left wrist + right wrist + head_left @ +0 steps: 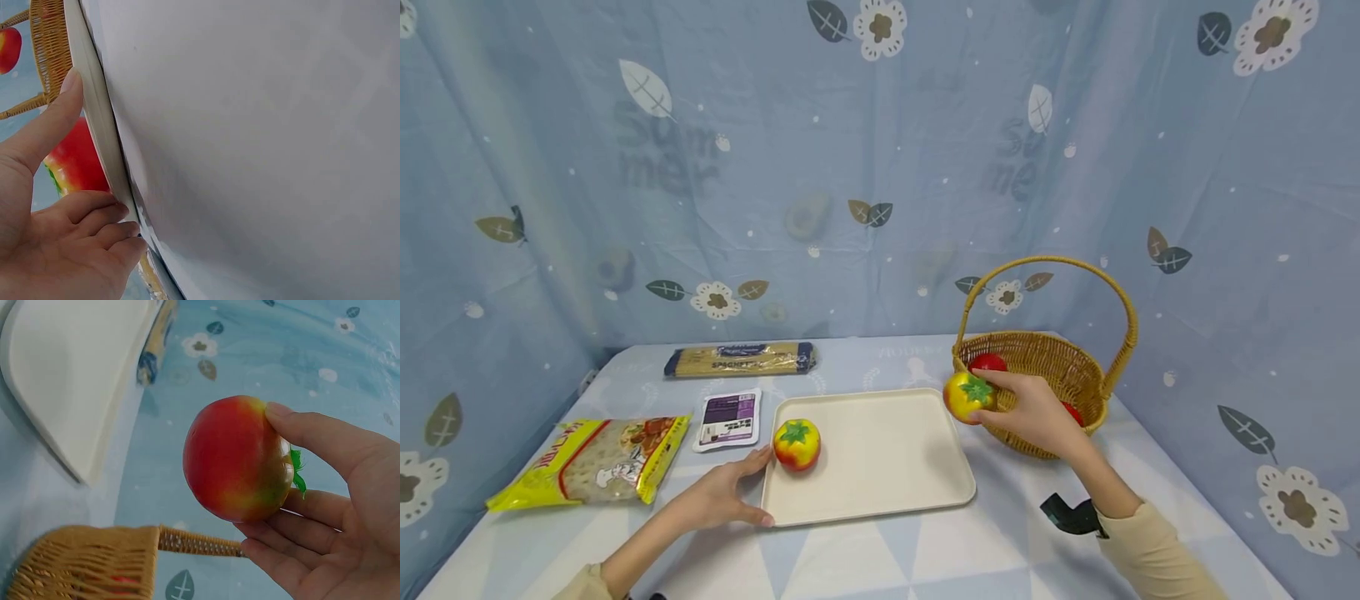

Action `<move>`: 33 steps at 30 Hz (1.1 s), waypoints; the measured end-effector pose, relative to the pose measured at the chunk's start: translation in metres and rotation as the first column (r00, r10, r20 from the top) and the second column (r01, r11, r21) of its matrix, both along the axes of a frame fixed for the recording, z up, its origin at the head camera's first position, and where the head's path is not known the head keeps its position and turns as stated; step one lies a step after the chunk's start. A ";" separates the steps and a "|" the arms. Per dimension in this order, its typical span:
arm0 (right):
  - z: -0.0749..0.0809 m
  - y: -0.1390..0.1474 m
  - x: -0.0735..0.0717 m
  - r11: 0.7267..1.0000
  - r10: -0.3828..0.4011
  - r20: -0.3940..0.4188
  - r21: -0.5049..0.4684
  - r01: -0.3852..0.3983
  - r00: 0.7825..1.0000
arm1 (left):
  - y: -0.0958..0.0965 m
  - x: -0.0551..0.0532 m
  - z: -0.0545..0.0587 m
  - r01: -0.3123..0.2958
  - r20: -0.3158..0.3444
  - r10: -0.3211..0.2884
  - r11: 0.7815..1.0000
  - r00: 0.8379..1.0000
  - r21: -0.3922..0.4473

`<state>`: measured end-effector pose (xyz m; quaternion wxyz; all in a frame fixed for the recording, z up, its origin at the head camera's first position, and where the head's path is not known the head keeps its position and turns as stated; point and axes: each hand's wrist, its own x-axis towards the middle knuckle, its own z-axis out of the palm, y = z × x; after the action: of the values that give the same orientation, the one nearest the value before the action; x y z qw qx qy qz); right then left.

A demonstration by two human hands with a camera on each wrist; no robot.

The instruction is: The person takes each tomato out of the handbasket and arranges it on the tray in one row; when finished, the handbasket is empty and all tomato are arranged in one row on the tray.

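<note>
A red-and-yellow toy tomato [970, 397] with a green leafy top is pinched between the thumb and fingers of my right hand [1033, 412], raised in front of the wicker basket [1030, 354]. In the right wrist view the held tomato [240, 459] shows its red underside. My left hand [718, 496] touches the left rim of the cream tray [880, 458], its thumb [65, 103] and fingers spread apart. A second toy tomato [797, 444] sits at the tray's left end. Red items [988, 362] lie partly hidden inside the basket.
Left of the tray lie a yellow food bag [598, 461] and a small white-and-purple packet [728, 419]. Behind them is a spaghetti pack [740, 359]. The basket's tall handle [1051, 258] arches up at the right, near the patterned curtain [850, 167].
</note>
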<state>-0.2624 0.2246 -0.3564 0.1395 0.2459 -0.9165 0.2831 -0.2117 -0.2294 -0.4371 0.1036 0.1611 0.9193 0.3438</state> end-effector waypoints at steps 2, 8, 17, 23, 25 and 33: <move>-0.003 -0.004 0.000 1.000 0.006 0.006 -0.007 -0.006 1.000 | 0.000 0.000 0.000 0.000 0.001 0.000 1.000 1.000 -0.001; -0.013 -0.017 -0.002 0.999 0.045 0.023 -0.007 -0.045 0.999 | 0.000 0.001 0.001 0.003 0.006 -0.003 1.000 1.000 0.000; -0.021 -0.044 -0.004 0.991 0.136 0.070 -0.009 -0.136 0.988 | 0.000 0.000 0.001 -0.001 0.013 0.001 1.000 1.000 0.013; -0.024 -0.059 -0.005 0.981 0.192 0.061 -0.010 -0.192 0.979 | -0.001 0.000 0.001 -0.003 0.011 0.003 1.000 1.000 0.003; -0.026 -0.063 -0.006 0.978 0.208 0.056 -0.004 -0.209 0.976 | -0.001 0.000 0.001 -0.001 0.011 0.001 1.000 1.000 0.003; -0.036 -0.079 -0.013 0.964 0.265 0.085 -0.023 -0.264 0.960 | 0.000 0.000 0.001 -0.006 0.020 0.006 1.000 1.000 0.001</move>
<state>-0.2753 0.1456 -0.3923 0.0619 0.3529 -0.8789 0.3150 -0.2114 -0.2298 -0.4361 0.1115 0.1552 0.9184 0.3463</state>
